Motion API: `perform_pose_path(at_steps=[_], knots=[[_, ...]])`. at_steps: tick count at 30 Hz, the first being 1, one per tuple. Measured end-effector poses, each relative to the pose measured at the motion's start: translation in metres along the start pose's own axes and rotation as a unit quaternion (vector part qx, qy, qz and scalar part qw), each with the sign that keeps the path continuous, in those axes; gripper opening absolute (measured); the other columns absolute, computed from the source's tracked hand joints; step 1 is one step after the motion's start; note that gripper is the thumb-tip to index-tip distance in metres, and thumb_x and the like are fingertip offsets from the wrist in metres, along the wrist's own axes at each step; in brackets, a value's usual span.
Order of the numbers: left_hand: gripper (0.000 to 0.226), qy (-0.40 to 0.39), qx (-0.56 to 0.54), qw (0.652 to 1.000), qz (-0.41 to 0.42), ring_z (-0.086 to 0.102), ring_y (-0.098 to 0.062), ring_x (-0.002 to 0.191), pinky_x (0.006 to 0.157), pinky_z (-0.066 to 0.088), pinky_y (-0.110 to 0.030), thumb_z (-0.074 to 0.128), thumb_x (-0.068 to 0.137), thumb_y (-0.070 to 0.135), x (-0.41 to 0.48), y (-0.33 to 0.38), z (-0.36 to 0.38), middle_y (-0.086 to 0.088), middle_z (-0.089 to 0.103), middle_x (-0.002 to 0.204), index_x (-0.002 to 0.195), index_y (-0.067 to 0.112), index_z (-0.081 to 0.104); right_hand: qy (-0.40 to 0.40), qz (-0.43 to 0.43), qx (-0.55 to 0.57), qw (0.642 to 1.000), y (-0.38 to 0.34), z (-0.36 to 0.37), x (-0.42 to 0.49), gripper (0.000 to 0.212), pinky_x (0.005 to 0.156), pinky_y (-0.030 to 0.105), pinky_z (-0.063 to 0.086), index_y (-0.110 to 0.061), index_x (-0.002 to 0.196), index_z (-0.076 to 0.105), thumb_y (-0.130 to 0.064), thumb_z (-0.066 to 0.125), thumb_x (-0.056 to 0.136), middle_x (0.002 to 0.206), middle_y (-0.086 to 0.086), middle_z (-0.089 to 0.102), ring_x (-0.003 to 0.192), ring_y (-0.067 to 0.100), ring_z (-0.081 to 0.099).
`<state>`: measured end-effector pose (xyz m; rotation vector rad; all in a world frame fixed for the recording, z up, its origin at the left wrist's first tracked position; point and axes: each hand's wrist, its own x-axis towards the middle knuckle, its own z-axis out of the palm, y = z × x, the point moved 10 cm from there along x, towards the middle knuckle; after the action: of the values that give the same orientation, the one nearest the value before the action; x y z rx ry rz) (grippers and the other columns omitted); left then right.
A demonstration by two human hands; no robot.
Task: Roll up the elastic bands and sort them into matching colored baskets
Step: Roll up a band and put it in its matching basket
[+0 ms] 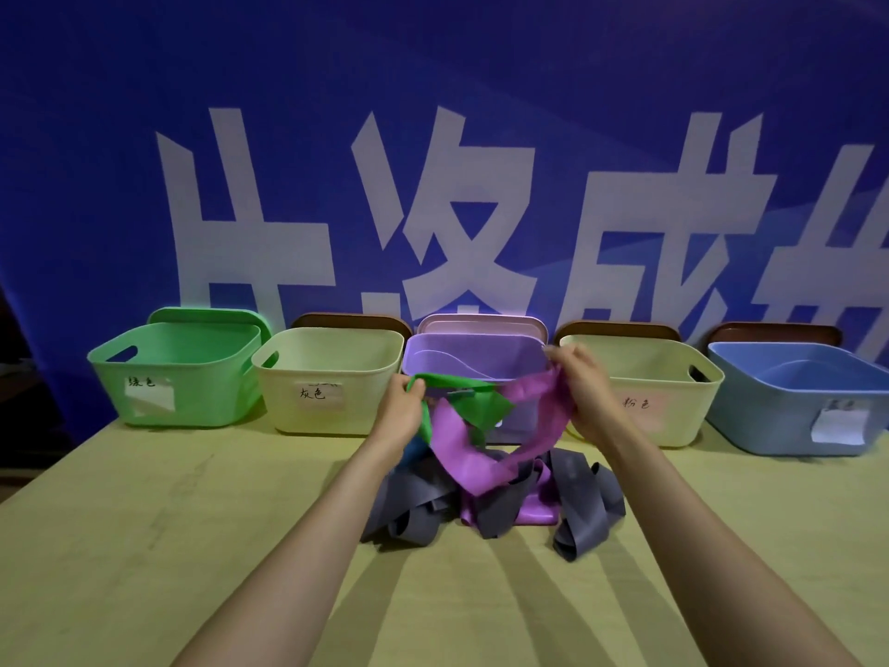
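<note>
While both hands are held above the table (144, 546), the green band (486, 402) is pinched at one end by the curled fingers (413, 385) of the left hand (401, 406). The purple band (462, 450) is gripped by the right hand (579, 392), just in front of the purple basket (476, 358). The two bands are crossed between the hands. The purple band trails down into a heap of grey bands (413, 493) on the table. At the far edge, a green basket (183, 377) and a blue basket (793, 402) are noted at the row's ends.
</note>
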<state>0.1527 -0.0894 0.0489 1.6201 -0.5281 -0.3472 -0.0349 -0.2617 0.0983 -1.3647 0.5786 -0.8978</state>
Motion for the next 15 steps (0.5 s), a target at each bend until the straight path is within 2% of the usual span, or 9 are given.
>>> perform_pose_path(at_steps=[1, 3, 5, 7, 9, 11, 13, 15], knots=[[0.023, -0.011, -0.029, 1.000, 0.001, 0.057, -0.019, 0.068, 0.063, 0.045, -0.027, 0.038, 0.100, 0.011, -0.003, 0.005, 0.007, -0.003, 0.064, 0.072, 0.081, 0.015, 0.050, -0.026, -0.012, -0.070, 0.997, 0.002, 0.009, -0.002, 0.028, 0.057, 0.031, 0.035, -0.018, 0.078, 0.045, -0.025, 0.072, 0.083, 0.064, -0.003, 0.044, 0.062, 0.015, 0.041], [0.029, -0.026, -0.113, 0.993, -0.029, 0.060, -0.016, 0.060, 0.056, 0.047, -0.023, 0.039, 0.100, 0.007, -0.005, 0.010, 0.016, 0.002, 0.066, 0.058, 0.077, 0.012, 0.056, -0.079, -0.039, -0.224, 0.971, 0.006, 0.024, -0.009, 0.050, 0.068, 0.034, 0.043, -0.014, 0.098, 0.039, -0.033, 0.080, 0.076, 0.081, -0.003, 0.043, 0.072, 0.013, 0.044], [0.023, -0.035, -0.229, 0.967, -0.106, 0.063, -0.022, 0.069, 0.068, 0.051, -0.030, 0.046, 0.098, 0.010, -0.004, 0.005, 0.021, -0.006, 0.069, 0.071, 0.081, 0.008, 0.062, -0.135, -0.074, -0.322, 0.934, 0.005, 0.037, -0.018, 0.072, 0.083, 0.033, 0.044, -0.015, 0.118, 0.030, -0.036, 0.082, 0.072, 0.100, -0.004, 0.041, 0.088, 0.011, 0.046], [0.016, -0.066, -0.329, 0.927, -0.166, 0.064, -0.027, 0.073, 0.076, 0.053, -0.038, 0.051, 0.094, 0.011, -0.007, 0.003, 0.024, -0.012, 0.067, 0.079, 0.084, 0.007, 0.062, -0.195, -0.087, -0.334, 0.918, 0.006, 0.046, -0.026, 0.087, 0.090, 0.034, 0.046, -0.027, 0.131, 0.025, -0.040, 0.083, 0.068, 0.110, -0.002, 0.042, 0.095, 0.014, 0.049], [0.018, -0.085, -0.362, 0.911, -0.178, 0.062, -0.024, 0.064, 0.070, 0.054, -0.036, 0.053, 0.091, 0.010, -0.007, 0.004, 0.022, -0.009, 0.063, 0.070, 0.074, 0.010, 0.058, -0.214, -0.125, -0.379, 0.892, 0.006, 0.047, -0.025, 0.071, 0.085, 0.033, 0.047, -0.028, 0.128, 0.043, -0.038, 0.083, 0.070, 0.107, 0.001, 0.053, 0.088, 0.014, 0.052], [0.024, -0.091, -0.350, 0.916, -0.171, 0.056, -0.016, 0.052, 0.060, 0.049, -0.027, 0.055, 0.089, 0.010, -0.007, 0.004, 0.020, -0.001, 0.055, 0.057, 0.065, 0.014, 0.051, -0.181, -0.170, -0.436, 0.865, 0.002, 0.043, -0.019, 0.036, 0.077, 0.025, 0.044, -0.017, 0.109, 0.064, -0.026, 0.079, 0.077, 0.094, 0.000, 0.062, 0.084, 0.015, 0.054], [0.025, -0.084, -0.291, 0.941, -0.151, 0.050, -0.011, 0.045, 0.053, 0.043, -0.024, 0.057, 0.088, 0.011, -0.006, 0.002, 0.017, 0.004, 0.045, 0.053, 0.066, 0.017, 0.048, -0.126, -0.181, -0.395, 0.892, -0.005, 0.033, -0.011, 0.017, 0.066, 0.016, 0.039, -0.010, 0.096, 0.068, -0.016, 0.074, 0.081, 0.081, -0.001, 0.061, 0.077, 0.016, 0.053], [0.019, -0.079, -0.235, 0.962, -0.111, 0.052, -0.009, 0.042, 0.049, 0.047, -0.024, 0.056, 0.092, 0.008, -0.006, 0.004, 0.015, 0.004, 0.050, 0.054, 0.076, 0.017, 0.051, -0.086, -0.185, -0.352, 0.913, -0.010, 0.024, -0.005, 0.011, 0.065, 0.016, 0.038, -0.006, 0.093, 0.068, -0.010, 0.071, 0.083, 0.081, 0.004, 0.061, 0.077, 0.020, 0.053]])
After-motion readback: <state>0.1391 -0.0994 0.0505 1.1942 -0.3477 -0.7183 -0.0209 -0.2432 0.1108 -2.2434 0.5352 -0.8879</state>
